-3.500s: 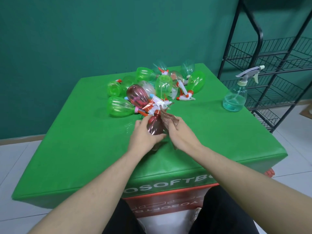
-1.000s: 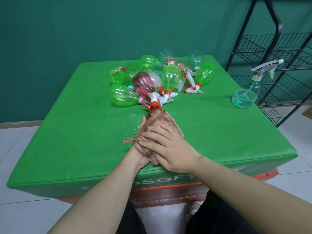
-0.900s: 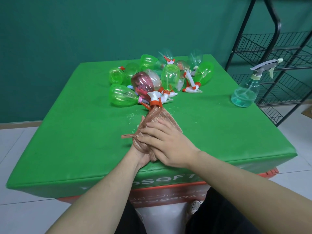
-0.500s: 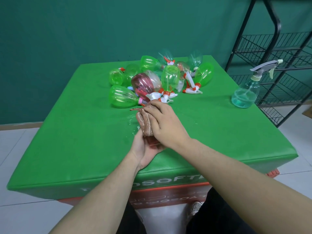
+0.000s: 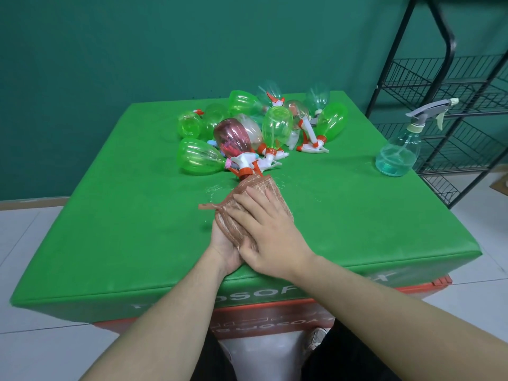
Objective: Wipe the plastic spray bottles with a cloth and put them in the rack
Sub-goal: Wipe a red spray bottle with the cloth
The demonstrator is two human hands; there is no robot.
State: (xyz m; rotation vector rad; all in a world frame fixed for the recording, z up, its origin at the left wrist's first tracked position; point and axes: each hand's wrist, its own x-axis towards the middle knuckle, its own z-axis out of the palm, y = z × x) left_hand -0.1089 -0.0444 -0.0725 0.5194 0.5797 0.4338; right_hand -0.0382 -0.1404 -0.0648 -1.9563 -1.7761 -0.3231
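A red spray bottle (image 5: 245, 172) lies over the green table (image 5: 123, 229), wrapped in a brown cloth (image 5: 258, 189); only its orange-and-white spray head shows. My left hand (image 5: 224, 247) grips the bottle from underneath. My right hand (image 5: 268, 232) lies on top and presses the cloth around the bottle body. A pile of several green, clear and red spray bottles (image 5: 261, 127) lies at the table's far middle. The black wire rack (image 5: 445, 86) stands to the right of the table.
A clear teal spray bottle (image 5: 400, 149) with a grey trigger stands upright near the table's right edge, in front of the rack. Water drops glint on the table around the cloth. White floor tiles surround the table.
My right hand with the cloth has slid back from the bottle's neck toward me along the body, and the cloth again covers the whole bottle. My left hand stays under it.
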